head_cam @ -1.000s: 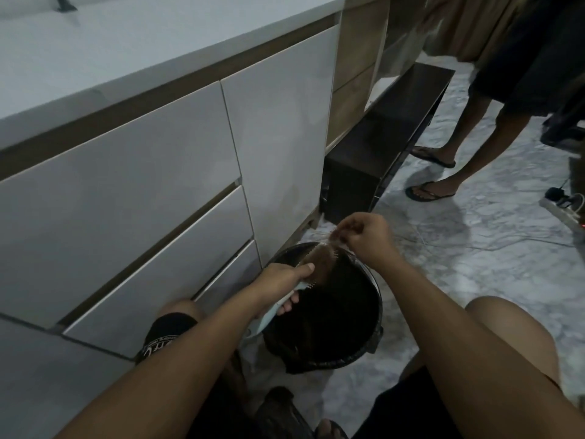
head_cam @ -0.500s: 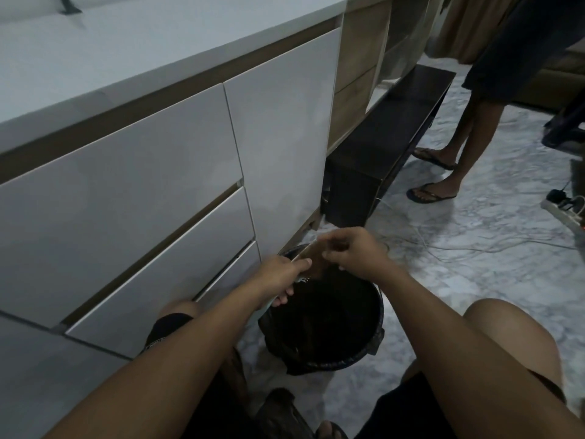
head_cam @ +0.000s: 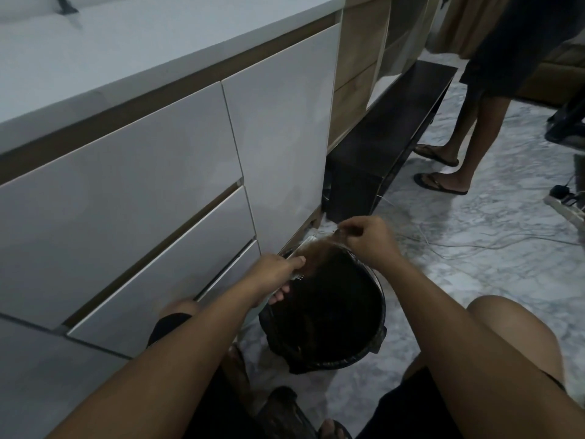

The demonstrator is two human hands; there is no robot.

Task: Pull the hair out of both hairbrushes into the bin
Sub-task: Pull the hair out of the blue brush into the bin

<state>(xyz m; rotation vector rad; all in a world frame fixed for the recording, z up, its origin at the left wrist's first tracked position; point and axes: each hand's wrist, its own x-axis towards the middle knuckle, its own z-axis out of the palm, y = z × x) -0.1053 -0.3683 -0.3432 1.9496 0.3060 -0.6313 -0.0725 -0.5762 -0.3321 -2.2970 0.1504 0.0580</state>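
A black round bin (head_cam: 376, 315) stands on the marble floor between my knees. My left hand (head_cam: 275, 277) grips a pale hairbrush (head_cam: 299, 274) over the bin's left rim; most of the brush is hidden by my fingers. A brown clump of hair (head_cam: 319, 253) stretches from the bristles up to my right hand (head_cam: 367, 237), which pinches its top end above the bin's far rim. A second hairbrush is not visible.
White cabinet drawers (head_cam: 158, 191) run along the left, close to the bin. A low dark bench (head_cam: 389, 134) sits behind. Another person's legs in flip-flops (head_cam: 443, 182) stand at the right. Cables and a power strip (head_cam: 566, 204) lie on the floor.
My right hand has lifted up and away from the brush, drawing the hair out into a longer strand. My left hand has stayed over the bin's rim.
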